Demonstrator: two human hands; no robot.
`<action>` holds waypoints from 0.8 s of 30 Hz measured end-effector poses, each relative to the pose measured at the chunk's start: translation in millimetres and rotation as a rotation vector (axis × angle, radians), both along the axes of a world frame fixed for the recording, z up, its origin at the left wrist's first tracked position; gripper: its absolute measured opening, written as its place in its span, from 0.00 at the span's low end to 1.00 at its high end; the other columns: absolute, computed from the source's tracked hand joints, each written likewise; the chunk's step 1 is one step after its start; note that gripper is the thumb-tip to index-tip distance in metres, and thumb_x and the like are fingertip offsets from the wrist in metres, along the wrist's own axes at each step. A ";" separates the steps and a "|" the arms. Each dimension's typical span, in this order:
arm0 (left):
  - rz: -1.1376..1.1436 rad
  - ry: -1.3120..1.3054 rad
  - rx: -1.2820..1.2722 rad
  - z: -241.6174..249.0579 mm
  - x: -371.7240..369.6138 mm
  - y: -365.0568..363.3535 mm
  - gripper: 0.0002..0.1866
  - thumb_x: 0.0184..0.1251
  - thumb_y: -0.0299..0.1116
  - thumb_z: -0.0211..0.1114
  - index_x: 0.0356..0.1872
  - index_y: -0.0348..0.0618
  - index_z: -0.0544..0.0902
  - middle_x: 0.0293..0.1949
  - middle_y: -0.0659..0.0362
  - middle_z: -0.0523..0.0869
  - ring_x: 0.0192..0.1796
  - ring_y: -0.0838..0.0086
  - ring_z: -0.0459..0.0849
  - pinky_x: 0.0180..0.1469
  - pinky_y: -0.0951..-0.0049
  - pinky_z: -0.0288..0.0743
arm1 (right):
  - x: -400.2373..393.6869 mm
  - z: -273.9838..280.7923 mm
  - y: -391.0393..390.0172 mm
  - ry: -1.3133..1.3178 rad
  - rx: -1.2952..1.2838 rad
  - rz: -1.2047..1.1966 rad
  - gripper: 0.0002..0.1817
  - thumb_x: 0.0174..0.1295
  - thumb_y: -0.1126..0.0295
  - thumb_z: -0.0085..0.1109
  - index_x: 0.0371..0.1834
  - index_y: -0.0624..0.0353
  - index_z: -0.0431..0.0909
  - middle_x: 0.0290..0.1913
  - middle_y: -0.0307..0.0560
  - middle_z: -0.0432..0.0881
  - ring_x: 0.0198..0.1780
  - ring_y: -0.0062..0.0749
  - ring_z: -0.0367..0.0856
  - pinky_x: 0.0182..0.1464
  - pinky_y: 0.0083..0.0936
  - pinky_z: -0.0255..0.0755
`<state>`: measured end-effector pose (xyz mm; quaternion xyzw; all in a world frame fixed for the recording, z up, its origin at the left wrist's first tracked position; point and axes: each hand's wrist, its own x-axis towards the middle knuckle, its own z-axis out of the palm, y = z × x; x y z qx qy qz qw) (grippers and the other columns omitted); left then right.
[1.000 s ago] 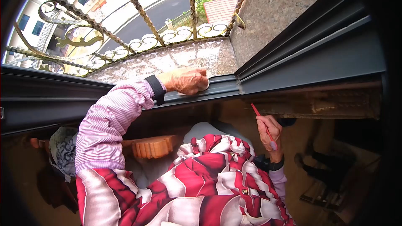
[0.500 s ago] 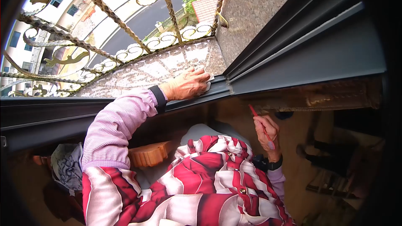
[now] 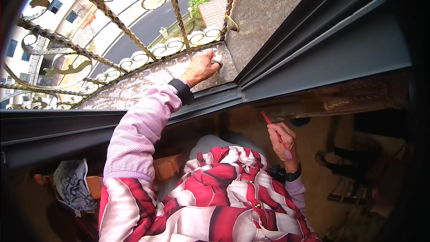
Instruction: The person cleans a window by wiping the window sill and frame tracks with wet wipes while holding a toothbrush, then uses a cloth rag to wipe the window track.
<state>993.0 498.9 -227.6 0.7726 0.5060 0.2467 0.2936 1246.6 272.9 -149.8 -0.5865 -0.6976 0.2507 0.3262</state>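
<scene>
My left hand (image 3: 201,67) is closed around a small crumpled white wad, a tissue or cloth (image 3: 217,58). It rests over the granite outer sill (image 3: 156,77), near the corner by the stone side wall. Just below that hand runs the dark window track (image 3: 219,93). Indoors, my right hand (image 3: 283,140) grips a slim red toothbrush (image 3: 266,117). Its handle points up and to the left, and its bristled head shows under the fingers.
An ornate metal grille (image 3: 130,31) borders the sill, with a road beyond. The dark window frame (image 3: 327,62) slants up at right. Beside my left arm are a wooden piece of furniture (image 3: 166,166) and a patterned grey cloth item (image 3: 74,183).
My left hand has moved off the window track, outward onto the granite sill, with the white wad still in it. My right hand has barely moved and keeps the toothbrush.
</scene>
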 end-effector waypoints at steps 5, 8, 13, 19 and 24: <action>-0.313 0.094 -0.029 21.5 -10.2 -12.5 0.13 0.50 0.33 0.64 0.37 0.38 0.79 0.30 0.47 0.83 0.36 0.56 0.83 0.40 0.63 0.77 | 4.8 -4.8 -4.0 0.001 0.010 -0.006 0.06 0.56 0.80 0.57 0.37 0.65 0.78 0.32 0.52 0.79 0.31 0.42 0.80 0.33 0.28 0.73; -0.431 0.174 0.039 2.9 5.7 -36.7 0.14 0.52 0.33 0.63 0.39 0.36 0.79 0.33 0.46 0.81 0.40 0.50 0.80 0.43 0.58 0.74 | -0.4 5.4 -10.5 0.000 -0.067 -0.053 0.05 0.56 0.80 0.57 0.36 0.65 0.78 0.32 0.53 0.79 0.32 0.43 0.80 0.32 0.29 0.74; -0.223 0.045 0.094 -34.7 17.9 -35.8 0.15 0.54 0.39 0.64 0.38 0.38 0.79 0.30 0.43 0.82 0.34 0.47 0.81 0.37 0.54 0.75 | 13.7 -2.9 -12.7 0.022 0.037 -0.050 0.06 0.54 0.81 0.59 0.36 0.64 0.77 0.30 0.50 0.79 0.30 0.42 0.80 0.30 0.28 0.73; -0.361 0.278 0.030 -51.6 17.5 -16.8 0.18 0.53 0.44 0.64 0.34 0.38 0.80 0.25 0.44 0.83 0.33 0.49 0.84 0.38 0.55 0.78 | 36.8 -4.3 -24.3 0.132 0.007 -0.038 0.12 0.56 0.75 0.59 0.43 0.65 0.75 0.32 0.47 0.77 0.34 0.36 0.78 0.35 0.24 0.71; -0.326 0.276 0.020 -39.1 26.9 -21.1 0.17 0.52 0.45 0.62 0.28 0.38 0.80 0.26 0.44 0.83 0.32 0.49 0.83 0.37 0.53 0.76 | 53.3 50.1 -51.2 0.626 -0.138 -0.273 0.10 0.60 0.75 0.54 0.44 0.66 0.77 0.33 0.46 0.83 0.34 0.24 0.81 0.36 0.17 0.74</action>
